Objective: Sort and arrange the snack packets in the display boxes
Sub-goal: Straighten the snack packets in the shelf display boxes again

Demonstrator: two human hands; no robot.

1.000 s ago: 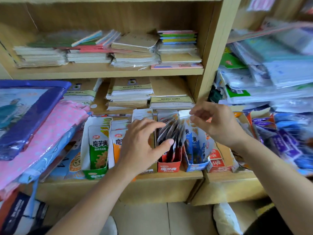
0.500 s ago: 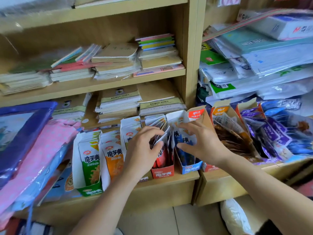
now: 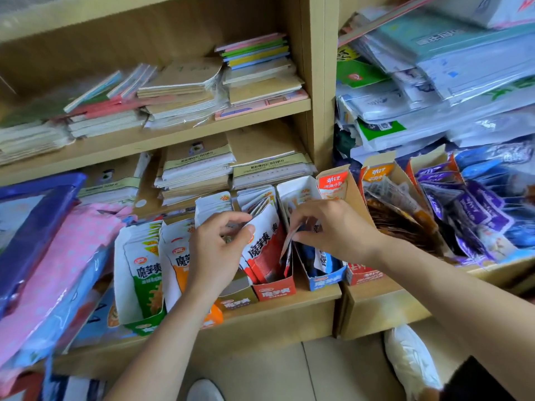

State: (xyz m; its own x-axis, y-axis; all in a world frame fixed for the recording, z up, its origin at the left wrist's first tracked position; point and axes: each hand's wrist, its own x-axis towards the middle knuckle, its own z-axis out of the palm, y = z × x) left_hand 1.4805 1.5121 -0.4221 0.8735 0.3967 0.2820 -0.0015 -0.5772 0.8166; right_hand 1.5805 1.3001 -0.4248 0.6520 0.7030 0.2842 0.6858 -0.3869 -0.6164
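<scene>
With the left hand (image 3: pixel 214 250) pinching the red packet (image 3: pixel 262 247) and the right hand (image 3: pixel 333 227) pinching a neighbouring packet (image 3: pixel 287 256), tugging is risking tipping the light red box (image 3: pixel 275 289) off the shelf (image 3: pixel 315 295).

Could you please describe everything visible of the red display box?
The red display box is a narrow, open-topped cardboard carton with white lettering on its low front. It stands upright on the wooden shelf between a brown box and a blue box, holding red-and-white packets pinched by the left hand and right hand.
</scene>
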